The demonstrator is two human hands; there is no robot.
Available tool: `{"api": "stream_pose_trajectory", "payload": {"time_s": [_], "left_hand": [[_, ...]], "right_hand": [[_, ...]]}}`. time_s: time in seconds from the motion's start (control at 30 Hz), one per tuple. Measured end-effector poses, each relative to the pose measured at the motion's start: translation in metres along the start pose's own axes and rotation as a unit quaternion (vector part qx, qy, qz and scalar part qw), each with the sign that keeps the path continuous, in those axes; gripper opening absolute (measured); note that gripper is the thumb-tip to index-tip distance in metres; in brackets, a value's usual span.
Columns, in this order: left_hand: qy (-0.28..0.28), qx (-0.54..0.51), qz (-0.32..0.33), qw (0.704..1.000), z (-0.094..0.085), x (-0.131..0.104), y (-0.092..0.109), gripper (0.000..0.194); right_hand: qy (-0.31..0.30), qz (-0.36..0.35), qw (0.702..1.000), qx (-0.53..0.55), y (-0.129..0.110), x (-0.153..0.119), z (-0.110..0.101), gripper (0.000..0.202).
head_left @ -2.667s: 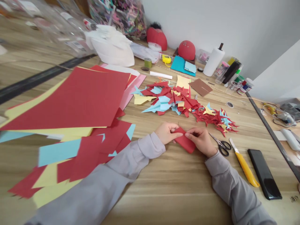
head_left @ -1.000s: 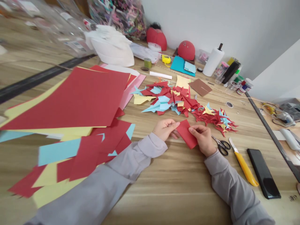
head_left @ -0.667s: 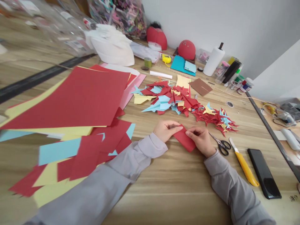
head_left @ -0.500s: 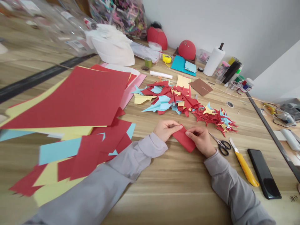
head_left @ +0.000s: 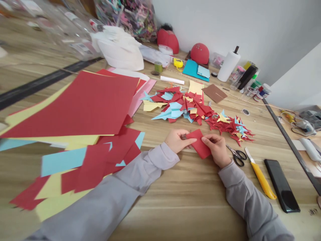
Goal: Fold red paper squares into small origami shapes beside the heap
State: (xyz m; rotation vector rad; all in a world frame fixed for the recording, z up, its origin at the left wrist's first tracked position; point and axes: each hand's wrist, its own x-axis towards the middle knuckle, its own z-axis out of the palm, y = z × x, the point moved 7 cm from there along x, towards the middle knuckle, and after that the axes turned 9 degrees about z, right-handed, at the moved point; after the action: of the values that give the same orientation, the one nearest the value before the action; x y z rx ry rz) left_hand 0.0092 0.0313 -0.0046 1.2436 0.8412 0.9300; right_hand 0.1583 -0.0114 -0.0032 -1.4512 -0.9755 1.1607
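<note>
A small red piece of paper (head_left: 200, 144) is held up just over the wooden table, between my two hands. My left hand (head_left: 178, 140) pinches its left edge, thumb lying on the near face. My right hand (head_left: 216, 147) grips the right edge between thumb and fingers. Whether the paper has a fold in it, I cannot tell. Beyond my hands lies a heap of folded paper pieces (head_left: 175, 108) in red, blue and yellow. To its right sits a pile of smaller pointed paper shapes (head_left: 225, 122).
Large red sheets (head_left: 95, 103) and loose cut pieces (head_left: 92, 164) cover the left side. Right of my right hand lie scissors (head_left: 238, 156), a yellow utility knife (head_left: 262, 177) and a black phone (head_left: 282, 185). A tape measure (head_left: 178, 63) and paper towel roll (head_left: 228, 63) are at the back.
The red paper has turned between my fingers and now shows a broader, squarer face. My left thumb has shifted lower on it. Both hands stay in nearly the same place.
</note>
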Motion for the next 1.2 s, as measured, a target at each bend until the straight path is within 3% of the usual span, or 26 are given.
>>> {"api": "stream_pose_trajectory", "payload": {"time_s": [0.2, 0.5, 0.67, 0.87, 1.2], "left_hand": [[0.052, -0.009, 0.009, 0.999, -0.006, 0.001, 0.0, 0.034], [0.031, -0.073, 0.003, 0.997, -0.007, 0.003, 0.0, 0.039], [0.074, -0.114, 0.009, 0.991, -0.015, 0.006, -0.003, 0.046], [0.006, -0.035, 0.018, 0.999, 0.0, 0.002, -0.002, 0.04], [0.012, 0.054, 0.025, 0.998, 0.0, -0.002, -0.004, 0.028]], "right_hand": [[0.011, 0.006, 1.0, 0.015, 0.0, 0.001, -0.001, 0.022], [0.017, -0.002, 0.999, 0.028, 0.0, 0.003, -0.004, 0.02], [0.036, 0.002, 0.998, 0.041, 0.002, 0.006, -0.011, 0.023], [0.024, 0.002, 0.999, 0.033, 0.001, 0.003, -0.004, 0.023], [0.005, 0.002, 0.999, 0.049, -0.001, 0.002, -0.002, 0.016]]}}
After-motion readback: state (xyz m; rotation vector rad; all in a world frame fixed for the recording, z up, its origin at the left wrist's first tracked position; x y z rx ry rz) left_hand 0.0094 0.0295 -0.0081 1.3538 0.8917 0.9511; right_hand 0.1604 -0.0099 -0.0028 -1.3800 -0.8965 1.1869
